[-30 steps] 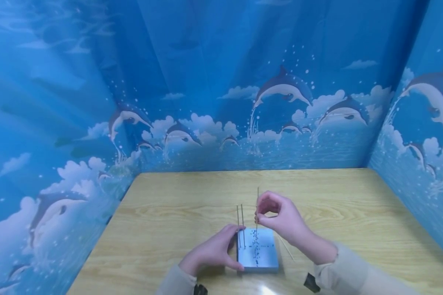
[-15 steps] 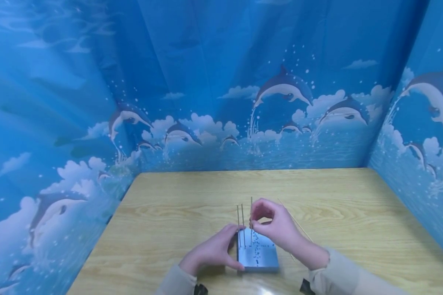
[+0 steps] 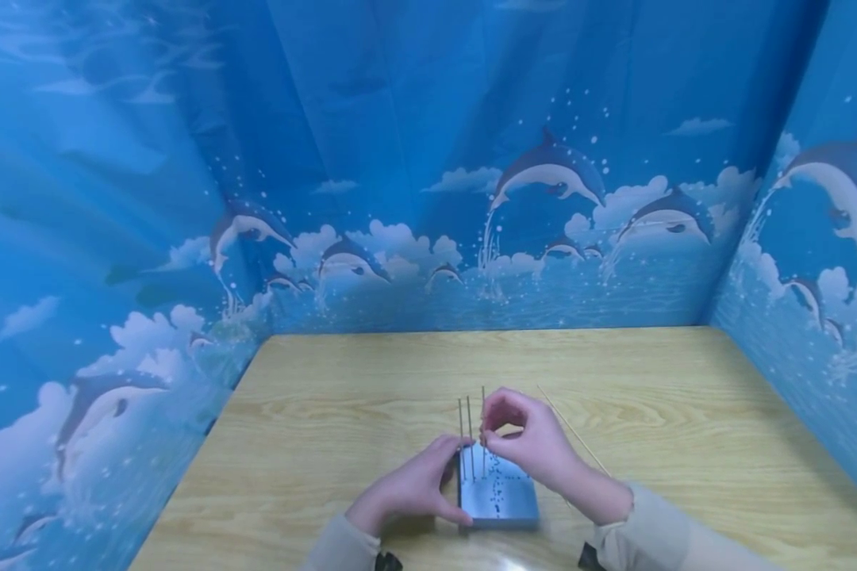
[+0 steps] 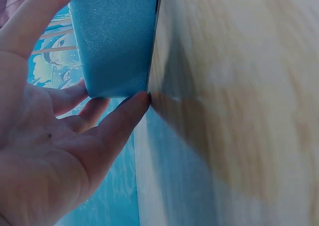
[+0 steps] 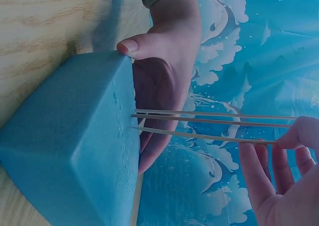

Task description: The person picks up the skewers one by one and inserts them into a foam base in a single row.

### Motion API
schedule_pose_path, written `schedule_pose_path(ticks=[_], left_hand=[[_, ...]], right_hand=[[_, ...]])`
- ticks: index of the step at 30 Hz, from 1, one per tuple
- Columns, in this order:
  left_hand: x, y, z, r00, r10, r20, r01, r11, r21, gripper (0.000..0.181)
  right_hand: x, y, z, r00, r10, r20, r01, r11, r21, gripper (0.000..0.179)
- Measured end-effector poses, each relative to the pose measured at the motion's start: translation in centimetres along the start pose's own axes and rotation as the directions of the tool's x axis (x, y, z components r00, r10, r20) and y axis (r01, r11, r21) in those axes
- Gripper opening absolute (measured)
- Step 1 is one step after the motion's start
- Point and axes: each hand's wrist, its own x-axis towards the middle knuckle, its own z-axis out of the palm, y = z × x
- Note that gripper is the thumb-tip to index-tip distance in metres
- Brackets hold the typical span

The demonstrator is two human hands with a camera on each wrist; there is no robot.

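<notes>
A blue foam block [image 3: 500, 505] lies on the table, its top dotted with small holes in crossing rows. My left hand [image 3: 413, 481] grips its left side, thumb at the front corner and fingers at the back. Two thin wooden sticks stand upright near the block's left edge, a left stick [image 3: 460, 420] and a right stick [image 3: 470, 428]. My right hand [image 3: 539, 436] pinches a third wooden stick [image 5: 209, 136] between thumb and fingertips, roughly parallel to those two. Its tip meets the dotted face; whether it has entered a hole I cannot tell.
On the wood-grain table [image 3: 328, 412], a loose stick [image 3: 570, 424] lies to the right behind my right forearm. The end of another loose stick [image 3: 568, 502] shows below that forearm. A blue dolphin-print curtain [image 3: 414, 159] encloses the table's back and sides.
My right hand has moved left and down with its stick, from above the block's dotted middle to beside the two standing sticks. The left hand and block have stayed put.
</notes>
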Motion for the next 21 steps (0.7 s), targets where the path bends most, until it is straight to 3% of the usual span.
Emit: schedule_pose_path(ticks=[21], left_hand=[[0.04,-0.20,0.11,0.999,0.045,-0.013,-0.044,0.999,0.011,0.103]], right_hand=[[-0.03,0.50,0.31,0.999,-0.047,0.027,0.048,0.997,-0.056,0.025]])
